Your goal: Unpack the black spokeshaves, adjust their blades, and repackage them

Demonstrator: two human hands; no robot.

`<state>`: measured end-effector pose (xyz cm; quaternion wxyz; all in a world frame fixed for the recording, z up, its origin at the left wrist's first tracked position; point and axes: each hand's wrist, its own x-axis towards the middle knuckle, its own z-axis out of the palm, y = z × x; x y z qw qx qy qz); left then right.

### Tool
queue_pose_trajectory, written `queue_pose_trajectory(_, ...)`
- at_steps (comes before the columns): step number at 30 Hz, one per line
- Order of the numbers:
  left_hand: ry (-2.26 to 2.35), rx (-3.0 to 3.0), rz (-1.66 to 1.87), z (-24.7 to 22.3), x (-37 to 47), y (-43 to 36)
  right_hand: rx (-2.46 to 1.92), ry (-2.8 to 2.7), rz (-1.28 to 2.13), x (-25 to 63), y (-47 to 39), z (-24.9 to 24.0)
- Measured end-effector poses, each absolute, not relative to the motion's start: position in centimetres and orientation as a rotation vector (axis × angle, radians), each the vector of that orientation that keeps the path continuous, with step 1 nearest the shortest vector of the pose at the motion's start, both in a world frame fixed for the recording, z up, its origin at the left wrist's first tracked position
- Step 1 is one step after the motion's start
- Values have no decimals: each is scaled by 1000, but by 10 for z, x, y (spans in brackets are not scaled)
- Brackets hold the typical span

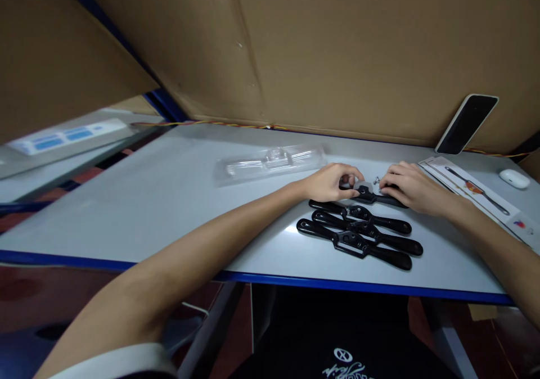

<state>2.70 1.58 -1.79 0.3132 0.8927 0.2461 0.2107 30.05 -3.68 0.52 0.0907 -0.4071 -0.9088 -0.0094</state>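
Observation:
My left hand [331, 182] is closed around one end of a black spokeshave [368, 194], the farthest of several in a rough stack of rows. A grey metal blade [363, 186] lies over its middle, by my left fingertips. Above the other handle, my right hand [405, 186] has its fingers pinched together. Small shiny metal bits [377, 180], perhaps screws, show beside those fingertips; what the pinch holds is too small to tell. Nearer to me, more black spokeshaves lie side by side, the closest one [353, 244] with its flat frame facing up.
A clear plastic blister pack [272, 162] lies left of my hands. On the right are a printed card [476, 190] picturing a spokeshave, a white earbud case [514, 179] and a phone [467, 124] leaning on the cardboard wall [337, 53]. The table has a blue front edge [295, 280].

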Motion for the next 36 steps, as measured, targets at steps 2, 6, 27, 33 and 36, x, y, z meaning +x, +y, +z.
queue_pose_trajectory(2,647,2366,549,-18,27,16,-1261,-2705,-29,299,-38,6)
queue_pose_trajectory(6,645,2368,553,-17,27,16,-1334,-2713,-79,297,-39,8)
queue_pose_trajectory(27,609,2370,568,-16,28,14,-1011,-2328,166,258,-58,-6)
queue_pose_trajectory(33,601,2384,574,-16,28,15,-955,-2346,95,257,-56,-9)
queue_pose_trajectory(36,602,2384,575,-16,28,15,-924,-2380,143,257,-55,-8)
